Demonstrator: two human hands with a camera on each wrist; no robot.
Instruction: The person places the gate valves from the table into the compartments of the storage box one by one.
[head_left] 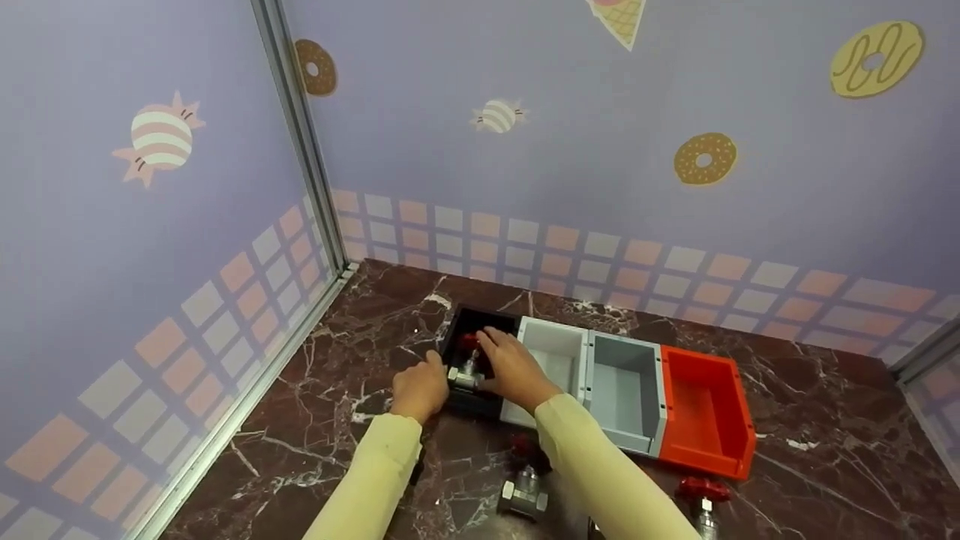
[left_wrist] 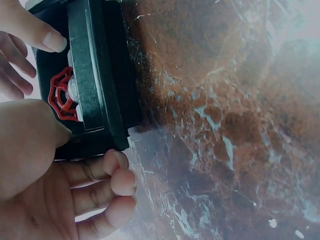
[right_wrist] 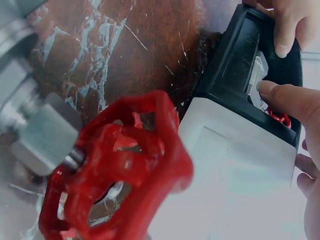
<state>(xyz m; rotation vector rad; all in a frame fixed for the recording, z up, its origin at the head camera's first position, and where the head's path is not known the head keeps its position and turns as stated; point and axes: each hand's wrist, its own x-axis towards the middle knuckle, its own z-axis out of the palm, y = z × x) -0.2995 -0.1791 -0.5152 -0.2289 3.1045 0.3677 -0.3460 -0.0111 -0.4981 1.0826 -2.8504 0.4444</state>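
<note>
Past near valve (right_wrist: 172, 155), with left fingers (left_wrist: 100, 197) clamped on black bin (left_wrist: 105, 75), right fingers (left_wrist: 14, 59) apart, settle boxed valve (head_left: 465, 377) gently.

My left sleeve (head_left: 367, 480) and right sleeve (head_left: 607, 472): long, pale yellow, lightly creased at wrists. Left grip (head_left: 420, 386), right grip (head_left: 517, 367): bare.

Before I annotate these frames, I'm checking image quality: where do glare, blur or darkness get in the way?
Left wrist: pale glare washes out the tabletop at upper right; right wrist: the near valve is blurred and the white bin looks overexposed; head: the black bin looks dark inside.
</note>
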